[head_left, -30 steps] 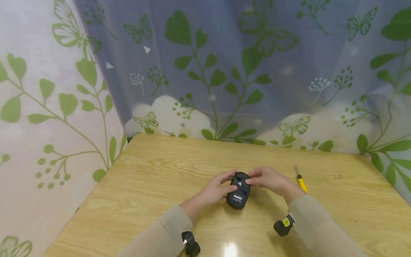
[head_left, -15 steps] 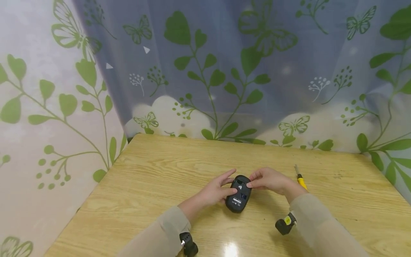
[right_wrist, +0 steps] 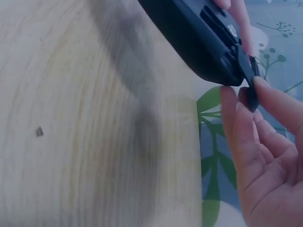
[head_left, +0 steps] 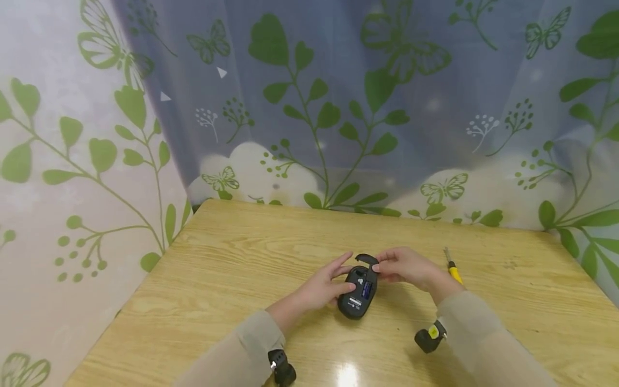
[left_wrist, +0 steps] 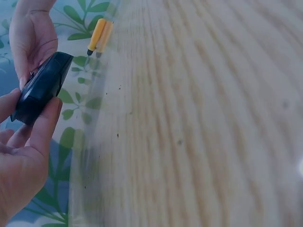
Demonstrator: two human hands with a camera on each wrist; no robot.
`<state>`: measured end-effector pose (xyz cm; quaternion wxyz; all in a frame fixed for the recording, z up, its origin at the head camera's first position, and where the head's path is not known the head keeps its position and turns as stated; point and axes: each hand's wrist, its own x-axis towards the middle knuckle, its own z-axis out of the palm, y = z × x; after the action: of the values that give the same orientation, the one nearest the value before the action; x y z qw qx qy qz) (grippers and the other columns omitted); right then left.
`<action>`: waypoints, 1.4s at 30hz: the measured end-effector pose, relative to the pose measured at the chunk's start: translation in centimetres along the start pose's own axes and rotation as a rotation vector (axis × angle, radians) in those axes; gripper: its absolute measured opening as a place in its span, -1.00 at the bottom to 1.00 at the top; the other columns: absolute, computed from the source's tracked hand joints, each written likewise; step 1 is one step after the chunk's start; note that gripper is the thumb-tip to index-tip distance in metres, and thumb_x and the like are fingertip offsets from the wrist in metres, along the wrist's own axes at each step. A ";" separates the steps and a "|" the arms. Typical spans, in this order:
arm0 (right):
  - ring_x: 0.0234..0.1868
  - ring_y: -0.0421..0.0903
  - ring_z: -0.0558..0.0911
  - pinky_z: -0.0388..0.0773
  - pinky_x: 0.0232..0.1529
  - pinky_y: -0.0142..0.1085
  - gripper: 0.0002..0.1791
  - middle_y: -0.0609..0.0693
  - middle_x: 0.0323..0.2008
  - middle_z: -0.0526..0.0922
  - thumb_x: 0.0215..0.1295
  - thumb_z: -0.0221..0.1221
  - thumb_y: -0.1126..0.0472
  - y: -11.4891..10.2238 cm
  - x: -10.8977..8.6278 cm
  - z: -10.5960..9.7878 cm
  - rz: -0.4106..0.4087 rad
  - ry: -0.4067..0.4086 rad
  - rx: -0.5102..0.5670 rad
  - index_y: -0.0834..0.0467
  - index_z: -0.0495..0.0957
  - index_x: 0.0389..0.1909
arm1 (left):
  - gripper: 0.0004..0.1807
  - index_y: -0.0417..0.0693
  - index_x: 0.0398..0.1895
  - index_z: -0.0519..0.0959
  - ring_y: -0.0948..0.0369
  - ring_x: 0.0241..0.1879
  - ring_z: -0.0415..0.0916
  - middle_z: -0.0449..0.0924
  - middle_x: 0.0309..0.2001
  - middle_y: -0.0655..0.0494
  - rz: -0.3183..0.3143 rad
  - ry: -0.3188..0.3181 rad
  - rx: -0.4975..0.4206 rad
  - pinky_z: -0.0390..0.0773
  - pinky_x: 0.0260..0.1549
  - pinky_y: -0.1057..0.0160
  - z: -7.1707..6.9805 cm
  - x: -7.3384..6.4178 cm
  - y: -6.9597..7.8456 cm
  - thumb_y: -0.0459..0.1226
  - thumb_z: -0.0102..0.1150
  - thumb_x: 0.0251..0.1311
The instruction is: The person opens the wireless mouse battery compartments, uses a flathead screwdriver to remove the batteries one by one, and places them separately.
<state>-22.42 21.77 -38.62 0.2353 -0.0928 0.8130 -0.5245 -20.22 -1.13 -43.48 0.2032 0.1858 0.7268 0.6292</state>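
A black computer mouse (head_left: 352,303) is held underside up above the wooden table. My left hand (head_left: 316,290) grips its left side, thumb across the underside and index finger stretched out beyond it. My right hand (head_left: 408,269) pinches the black battery cover (head_left: 367,259) between thumb and fingers at the mouse's far end. In the head view the cover juts past that end, and a dark blue battery (head_left: 367,290) shows in the uncovered slot. Up close in the right wrist view, the cover (right_wrist: 252,90) overlaps the end of the mouse (right_wrist: 194,42).
A screwdriver (head_left: 453,272) with a yellow and black handle lies on the table (head_left: 261,242) beyond my right forearm. Behind the table's far edge hangs a leaf-patterned curtain (head_left: 333,161). Black wrist cameras (head_left: 427,338) are strapped below both sleeves.
The battery cover has slid away from the mouse's body toward the far end, drawn by the right hand. More of the battery slot and the blue battery now shows.
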 end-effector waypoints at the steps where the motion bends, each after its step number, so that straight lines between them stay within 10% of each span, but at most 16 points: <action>1: -0.10 -0.03 0.60 0.51 -0.03 -0.14 -0.58 0.15 -0.12 0.60 0.31 0.13 0.25 0.0 0.1 0.1 0.004 0.013 0.017 0.46 0.40 0.07 | -0.25 0.14 0.45 0.05 0.08 -0.18 0.57 0.31 0.27 -0.08 -0.005 0.000 -0.005 0.60 -0.48 0.14 0.0 0.0 0.0 -0.33 0.14 0.24; 20: -0.19 -0.15 0.60 0.49 0.00 -0.16 -0.52 0.32 0.03 0.51 0.36 0.07 0.28 0.4 1.7 0.2 -0.008 0.246 0.080 0.47 0.30 0.20 | -0.31 -0.02 0.42 0.11 0.15 -0.40 0.57 0.26 0.29 -0.19 -0.065 0.118 -0.070 0.50 -0.62 0.29 -0.7 -0.8 0.8 -0.39 0.10 0.25; 28: -0.27 -0.19 0.59 0.51 -0.03 -0.17 -0.53 0.31 -0.02 0.53 0.34 0.08 0.30 1.1 2.5 -0.4 -0.004 0.243 0.072 0.50 0.32 0.17 | -0.34 -0.12 0.42 0.07 -0.06 -0.18 0.58 0.20 0.30 -0.27 -0.048 0.180 -0.201 0.62 -0.40 0.11 -1.4 -1.2 1.3 -0.42 0.04 0.28; 42: -0.26 -0.17 0.59 0.52 -0.05 -0.16 -0.54 0.37 0.00 0.50 0.34 0.08 0.32 1.7 3.7 -0.5 -0.013 0.242 0.016 0.54 0.32 0.14 | -0.38 -0.24 0.36 0.18 0.01 -0.14 0.55 0.18 0.31 -0.24 -0.043 0.237 -0.172 0.61 -0.33 0.14 -2.2 -1.6 0.8 -0.38 0.09 0.24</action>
<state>-25.67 21.41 -41.04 0.1329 -0.0319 0.8306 -0.5399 -20.02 -3.74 -42.30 0.1447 0.0764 0.6929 0.7023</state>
